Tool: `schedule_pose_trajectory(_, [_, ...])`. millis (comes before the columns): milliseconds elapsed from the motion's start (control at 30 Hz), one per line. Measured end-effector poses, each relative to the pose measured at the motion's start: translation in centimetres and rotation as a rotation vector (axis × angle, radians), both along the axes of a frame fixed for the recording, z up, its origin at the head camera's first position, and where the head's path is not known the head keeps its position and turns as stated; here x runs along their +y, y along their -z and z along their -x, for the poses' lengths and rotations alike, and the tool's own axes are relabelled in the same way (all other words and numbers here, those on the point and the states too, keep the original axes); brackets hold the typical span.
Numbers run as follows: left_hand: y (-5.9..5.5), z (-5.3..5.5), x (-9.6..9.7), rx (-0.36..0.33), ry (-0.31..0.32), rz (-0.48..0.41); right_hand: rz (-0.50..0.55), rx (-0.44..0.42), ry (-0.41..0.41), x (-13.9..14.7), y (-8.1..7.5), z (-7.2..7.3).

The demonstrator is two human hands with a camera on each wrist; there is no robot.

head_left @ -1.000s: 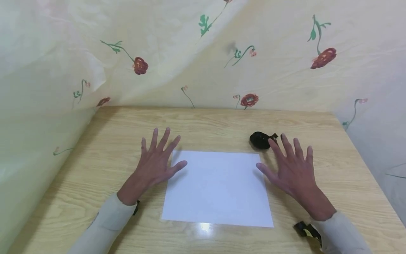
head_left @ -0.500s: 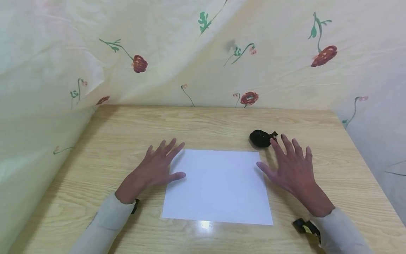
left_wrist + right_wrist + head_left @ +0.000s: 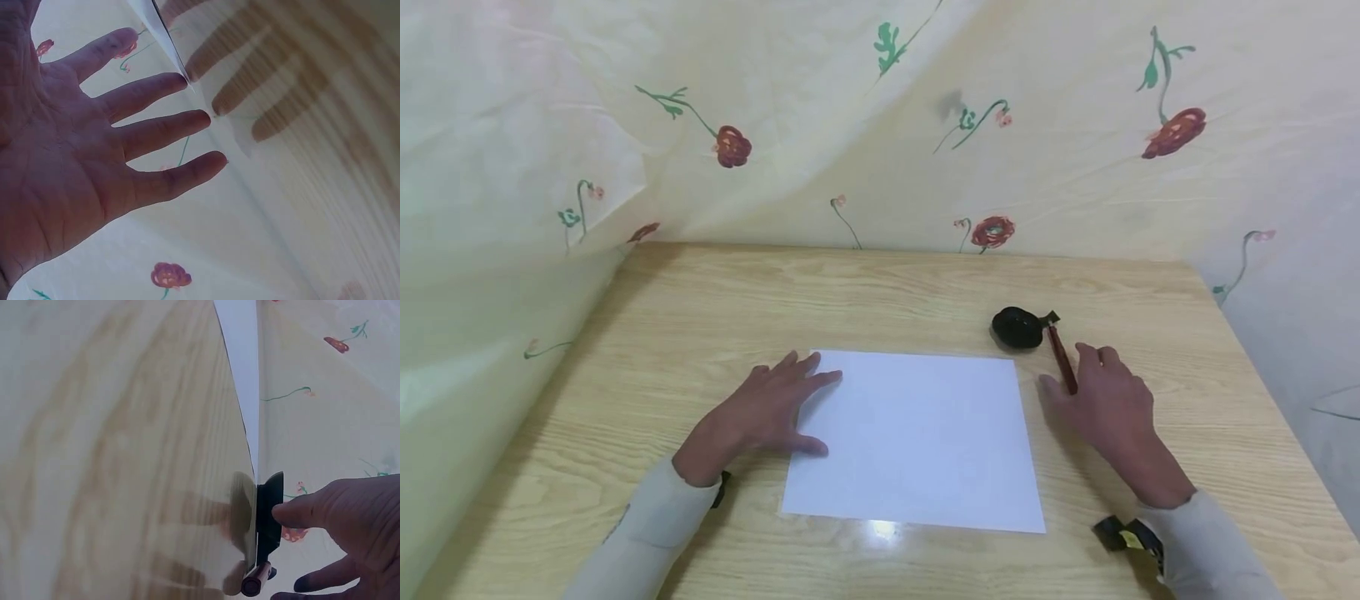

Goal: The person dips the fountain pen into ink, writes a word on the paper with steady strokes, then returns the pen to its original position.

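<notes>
A white sheet of paper point(image 3: 917, 442) lies flat on the wood-grained table. My left hand point(image 3: 767, 408) hovers at its left edge, fingers spread and thumb over the sheet; the left wrist view shows the palm holding nothing. Right of the paper, my right hand point(image 3: 1108, 408) is beside a slim rod with a reddish-brown handle point(image 3: 1062, 358) and a small black tip. Thumb and bent fingers stand apart around the handle's near end, without pinching it. A glossy black rounded object point(image 3: 1017, 328) sits against the rod's far end. In the right wrist view the handle's round end point(image 3: 252, 584) shows below the thumb.
Cream cloth with painted flowers point(image 3: 790, 125) hangs behind the table point(image 3: 737, 292) and along both sides. A dark strap with a yellow patch point(image 3: 1127, 537) shows under the right sleeve, and another dark strap point(image 3: 722, 490) under the left one.
My right hand has drawn back slightly, its fingers bending, so the brown handle now shows. My left hand has turned and lowered, its fingertips coming nearer the paper's left edge.
</notes>
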State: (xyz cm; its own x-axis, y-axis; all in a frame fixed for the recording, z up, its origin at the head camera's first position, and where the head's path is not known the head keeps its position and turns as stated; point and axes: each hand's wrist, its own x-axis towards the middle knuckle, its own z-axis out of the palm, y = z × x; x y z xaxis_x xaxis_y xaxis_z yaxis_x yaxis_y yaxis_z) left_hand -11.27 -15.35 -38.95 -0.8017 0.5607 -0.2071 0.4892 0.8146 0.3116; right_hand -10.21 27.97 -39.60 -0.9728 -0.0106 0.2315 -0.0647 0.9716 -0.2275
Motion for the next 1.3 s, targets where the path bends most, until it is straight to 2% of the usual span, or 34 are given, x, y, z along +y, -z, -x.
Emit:
schedule_pose_trajectory(200, [-0.07,0.17,-0.02,0.007,0.005,0.008,0.051,-0.057,0.004,0.08,0.14,0.01])
schedule_pose_trajectory(500, [-0.09,0.30,0.02,0.004,-0.001,0.012,0.043,-0.148,0.026,-0.02,0.28,0.21])
schedule_pose_trajectory(933, [-0.07,0.34,-0.03,0.015,0.019,0.038,0.123,-0.152,0.010,0.13,0.67,0.64])
schedule_pose_trajectory(1133, [-0.06,0.31,0.11,-0.001,0.013,0.050,0.153,-0.162,0.009,0.08,0.55,0.57])
schedule_pose_trajectory(1300, [-0.09,0.24,0.13,-0.016,0.005,0.054,0.184,-0.109,0.024,0.21,0.50,0.34])
